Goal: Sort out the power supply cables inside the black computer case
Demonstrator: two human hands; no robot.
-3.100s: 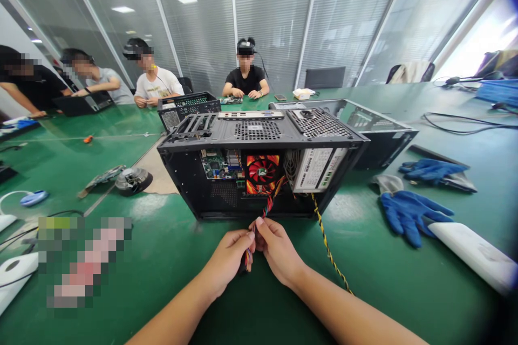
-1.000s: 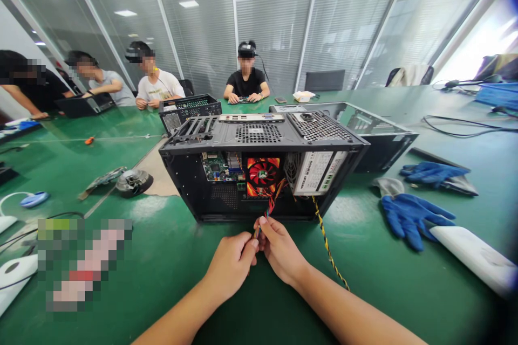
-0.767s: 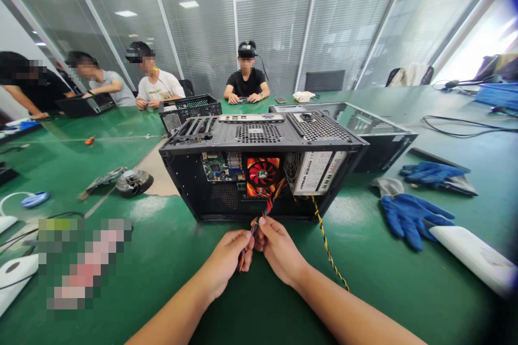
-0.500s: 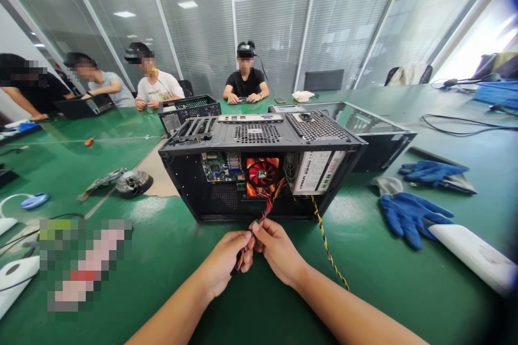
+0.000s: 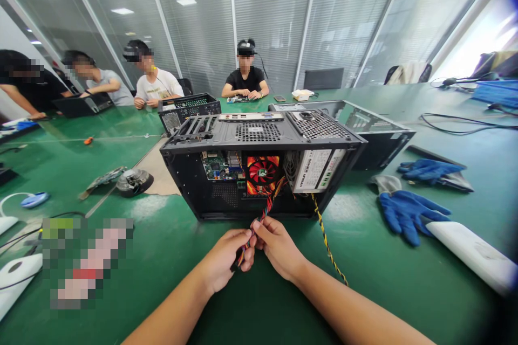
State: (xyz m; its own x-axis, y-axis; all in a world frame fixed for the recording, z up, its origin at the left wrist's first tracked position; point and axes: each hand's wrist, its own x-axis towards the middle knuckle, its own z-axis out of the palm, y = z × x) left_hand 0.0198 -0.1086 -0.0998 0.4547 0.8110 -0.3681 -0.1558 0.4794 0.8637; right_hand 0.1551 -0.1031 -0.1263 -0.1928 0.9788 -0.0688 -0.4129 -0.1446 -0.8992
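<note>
Pinching the cable bundle (image 5: 267, 206) between thumb and fingers of left hand (image 5: 224, 259) and, just beside, right hand (image 5: 281, 247) — on the near side of the open computer case (image 5: 222, 132). Runs back into the case, past the red fan (image 5: 262, 171), left of the power supply (image 5: 318, 171).

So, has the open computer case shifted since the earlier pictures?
No, no visible shift either way: the open computer case keeps the same position against the tan sheet lying beside its left end.
</note>
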